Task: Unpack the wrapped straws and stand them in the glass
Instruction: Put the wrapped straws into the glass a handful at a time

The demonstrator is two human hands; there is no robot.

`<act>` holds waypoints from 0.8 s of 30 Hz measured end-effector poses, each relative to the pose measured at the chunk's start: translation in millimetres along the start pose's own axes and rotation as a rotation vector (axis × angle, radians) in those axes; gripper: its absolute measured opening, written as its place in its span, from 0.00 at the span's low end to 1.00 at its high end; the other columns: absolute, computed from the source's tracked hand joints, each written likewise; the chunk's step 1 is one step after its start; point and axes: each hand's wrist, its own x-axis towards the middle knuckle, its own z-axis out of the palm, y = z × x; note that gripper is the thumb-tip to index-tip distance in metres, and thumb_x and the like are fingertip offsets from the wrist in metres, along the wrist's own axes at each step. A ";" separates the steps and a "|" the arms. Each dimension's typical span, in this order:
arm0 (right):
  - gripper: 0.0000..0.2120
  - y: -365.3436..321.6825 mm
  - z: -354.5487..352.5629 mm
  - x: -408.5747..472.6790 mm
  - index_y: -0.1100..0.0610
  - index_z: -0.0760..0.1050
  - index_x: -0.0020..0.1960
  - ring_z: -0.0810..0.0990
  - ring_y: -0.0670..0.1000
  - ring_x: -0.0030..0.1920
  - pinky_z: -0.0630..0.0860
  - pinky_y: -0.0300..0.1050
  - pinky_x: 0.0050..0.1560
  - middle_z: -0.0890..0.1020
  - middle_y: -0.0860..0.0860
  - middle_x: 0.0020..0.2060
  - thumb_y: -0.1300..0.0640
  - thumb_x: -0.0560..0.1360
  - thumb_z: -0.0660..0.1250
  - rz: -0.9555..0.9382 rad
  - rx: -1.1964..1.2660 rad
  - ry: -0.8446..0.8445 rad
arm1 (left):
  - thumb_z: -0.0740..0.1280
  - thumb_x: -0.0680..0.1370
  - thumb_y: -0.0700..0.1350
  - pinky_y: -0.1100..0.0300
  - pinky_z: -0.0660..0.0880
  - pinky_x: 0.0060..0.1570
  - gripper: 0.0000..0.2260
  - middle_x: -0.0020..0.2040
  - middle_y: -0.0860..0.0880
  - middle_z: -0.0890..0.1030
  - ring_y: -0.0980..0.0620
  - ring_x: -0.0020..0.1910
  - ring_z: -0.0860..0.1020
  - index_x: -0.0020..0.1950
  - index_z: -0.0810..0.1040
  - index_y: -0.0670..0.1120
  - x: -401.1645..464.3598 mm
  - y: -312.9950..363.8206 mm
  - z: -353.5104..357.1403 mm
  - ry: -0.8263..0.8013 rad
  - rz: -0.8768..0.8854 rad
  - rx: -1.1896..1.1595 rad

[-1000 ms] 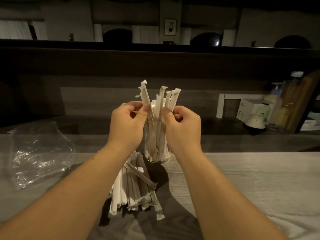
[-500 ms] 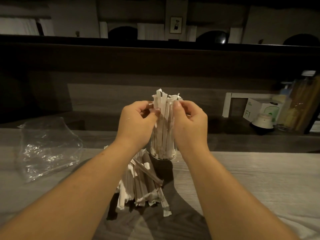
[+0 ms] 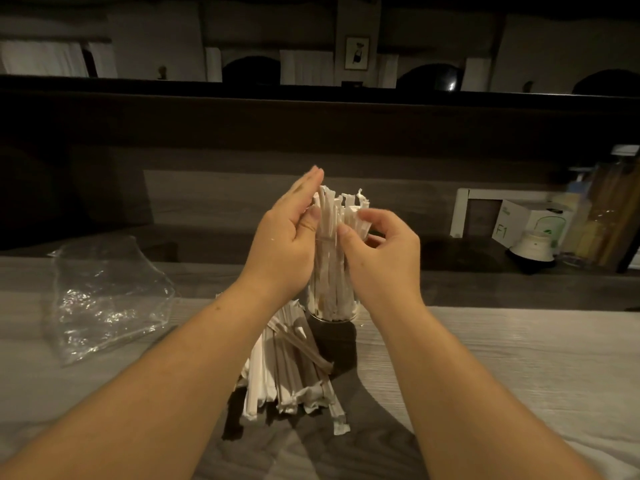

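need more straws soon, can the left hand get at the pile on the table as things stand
Probably yes. The left hand is open beside the straws in the glass, holding nothing, and the pile lies uncovered just below its forearm, so nothing blocks pulling back and down to it.

Both hands cover most of the glass [image 3: 333, 315], only its base showing. The left hand [image 3: 284, 244] blurs at its fingertips. The box [image 3: 519, 225] text is too small.
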 end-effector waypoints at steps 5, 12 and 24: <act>0.35 -8.1 -1.2 -5.0 0.44 0.54 0.81 0.65 0.47 0.76 0.70 0.55 0.74 0.64 0.42 0.78 0.59 0.81 0.66 -0.004 0.033 -0.152 | 0.55 0.86 0.39 0.79 0.54 0.68 0.23 0.79 0.60 0.59 0.74 0.74 0.55 0.80 0.60 0.53 1.9 -2.5 -10.1 -0.152 0.057 0.092; 0.26 -8.5 -11.1 1.4 0.46 0.64 0.78 0.66 0.45 0.76 0.65 0.55 0.76 0.70 0.44 0.75 0.61 0.81 0.56 -0.025 -0.004 -0.296 | 0.54 0.84 0.47 0.49 0.53 0.80 0.24 0.81 0.58 0.57 0.62 0.80 0.50 0.81 0.60 0.54 -2.5 -9.8 -8.4 -0.305 0.100 0.336; 0.18 -10.5 -8.8 -1.4 0.48 0.74 0.70 0.78 0.42 0.61 0.77 0.46 0.63 0.80 0.44 0.61 0.59 0.83 0.56 -0.215 -0.176 -0.298 | 0.58 0.85 0.44 0.61 0.63 0.75 0.19 0.76 0.55 0.68 0.60 0.76 0.63 0.77 0.67 0.52 -4.4 -3.9 -3.8 -0.179 0.194 0.242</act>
